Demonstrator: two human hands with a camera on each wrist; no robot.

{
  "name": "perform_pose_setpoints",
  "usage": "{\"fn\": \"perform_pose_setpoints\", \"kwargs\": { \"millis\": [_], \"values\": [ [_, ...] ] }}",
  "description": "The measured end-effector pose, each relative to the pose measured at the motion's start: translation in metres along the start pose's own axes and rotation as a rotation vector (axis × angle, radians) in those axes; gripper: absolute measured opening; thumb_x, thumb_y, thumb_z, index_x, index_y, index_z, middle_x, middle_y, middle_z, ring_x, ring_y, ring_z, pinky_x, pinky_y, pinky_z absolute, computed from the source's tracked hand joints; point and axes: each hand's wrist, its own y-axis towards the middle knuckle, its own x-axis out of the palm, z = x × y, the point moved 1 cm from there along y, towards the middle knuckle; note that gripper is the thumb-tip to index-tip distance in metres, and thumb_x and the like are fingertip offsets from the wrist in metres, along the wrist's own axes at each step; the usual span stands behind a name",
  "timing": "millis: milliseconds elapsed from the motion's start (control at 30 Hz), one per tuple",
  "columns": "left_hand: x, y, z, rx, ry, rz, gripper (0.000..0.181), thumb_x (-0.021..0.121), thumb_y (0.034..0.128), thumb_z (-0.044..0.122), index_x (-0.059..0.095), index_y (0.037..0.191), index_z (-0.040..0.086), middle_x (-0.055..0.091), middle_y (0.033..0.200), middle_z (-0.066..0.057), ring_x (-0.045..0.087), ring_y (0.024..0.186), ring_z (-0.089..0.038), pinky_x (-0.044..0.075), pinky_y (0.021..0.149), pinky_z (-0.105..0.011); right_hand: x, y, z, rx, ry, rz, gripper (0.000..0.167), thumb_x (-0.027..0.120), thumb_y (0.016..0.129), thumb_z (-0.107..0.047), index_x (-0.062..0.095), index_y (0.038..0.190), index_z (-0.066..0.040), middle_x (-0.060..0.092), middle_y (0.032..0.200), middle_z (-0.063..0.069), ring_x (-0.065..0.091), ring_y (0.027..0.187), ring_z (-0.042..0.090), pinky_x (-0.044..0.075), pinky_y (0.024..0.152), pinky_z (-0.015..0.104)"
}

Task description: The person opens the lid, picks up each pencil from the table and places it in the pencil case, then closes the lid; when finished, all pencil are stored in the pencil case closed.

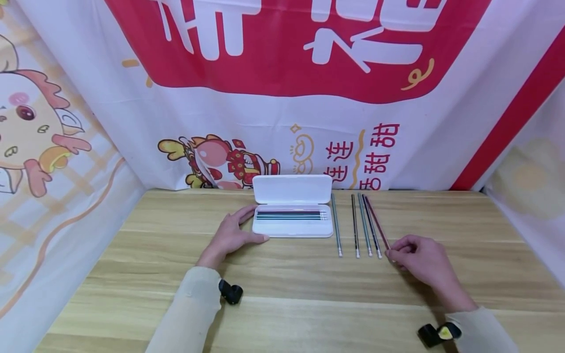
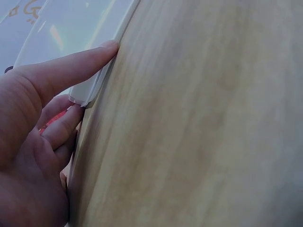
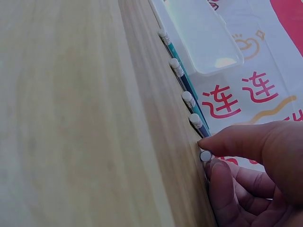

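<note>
A white pencil case [image 1: 291,229] lies near the back of the table with its lid [image 1: 292,190] raised. Several dark and teal pencils [image 1: 289,215] lie lengthwise inside. My left hand [image 1: 231,233] holds the case's left end, thumb along the front edge and fingers at the left side. Right of the case, my right hand [image 1: 419,256] pinches a dark red pencil [image 1: 377,221] near its eraser end; the white eraser tip [image 3: 205,155] shows between thumb and finger in the right wrist view. Beside it lie a dark blue pencil [image 1: 372,226], teal pencil [image 1: 365,224] and black pencil [image 1: 355,225].
Another teal pencil [image 1: 337,224] lies close to the case's right end. A printed white and red cloth [image 1: 282,113] hangs along the table's back edge, and cloth [image 1: 66,196] also hangs at the left. The wooden table [image 1: 309,279] extends in front of the hands.
</note>
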Motion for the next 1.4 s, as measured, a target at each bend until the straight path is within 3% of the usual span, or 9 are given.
{"fn": "perform_pose_setpoints", "kwargs": {
  "millis": [500,833,1033,1167,1400],
  "values": [
    [-0.002,0.000,0.002,-0.006,-0.018,-0.010,0.097,0.094,0.0820,0.042,0.045,0.164,0.032,0.042,0.174,-0.002,0.008,0.169,-0.042,0.003,0.135,-0.070,-0.001,0.002,-0.001,0.047,0.044,0.023,0.031,0.070,0.101,-0.026,0.074,0.117,0.000,0.076,0.097,0.013,0.068,0.078,0.019,0.057,0.063,0.029],
    [-0.002,0.000,0.003,-0.010,-0.017,-0.012,0.096,0.094,0.0821,0.042,0.045,0.165,0.032,0.041,0.174,-0.002,0.008,0.169,-0.042,0.003,0.135,-0.070,-0.001,0.004,0.009,0.105,0.320,-0.010,0.040,0.062,0.109,-0.022,0.066,0.135,0.007,0.076,0.113,0.019,0.074,0.083,0.013,0.068,0.073,0.027],
    [-0.002,0.002,0.002,0.026,-0.013,-0.011,0.097,0.096,0.0810,0.039,0.046,0.164,0.030,0.044,0.172,-0.002,0.012,0.170,-0.038,-0.003,0.138,-0.064,-0.007,0.003,0.008,0.140,0.444,-0.059,0.050,0.062,0.111,-0.029,0.059,0.145,0.006,0.077,0.112,0.010,0.074,0.087,0.009,0.068,0.079,0.027],
    [-0.002,0.001,0.000,0.035,-0.007,-0.009,0.097,0.096,0.0810,0.038,0.046,0.164,0.030,0.045,0.171,-0.001,0.013,0.170,-0.036,-0.005,0.138,-0.061,-0.011,0.002,0.004,0.115,0.476,-0.067,0.051,0.064,0.110,-0.034,0.059,0.146,0.002,0.076,0.112,0.004,0.074,0.092,0.006,0.067,0.082,0.024],
    [-0.002,0.000,-0.001,0.029,-0.014,-0.013,0.096,0.095,0.0817,0.037,0.046,0.164,0.029,0.046,0.171,-0.002,0.013,0.170,-0.037,-0.004,0.138,-0.061,-0.016,-0.002,0.002,0.025,0.476,-0.071,0.050,0.065,0.109,-0.028,0.059,0.146,0.006,0.080,0.108,-0.001,0.075,0.091,0.004,0.066,0.082,0.023]
  ]
}}
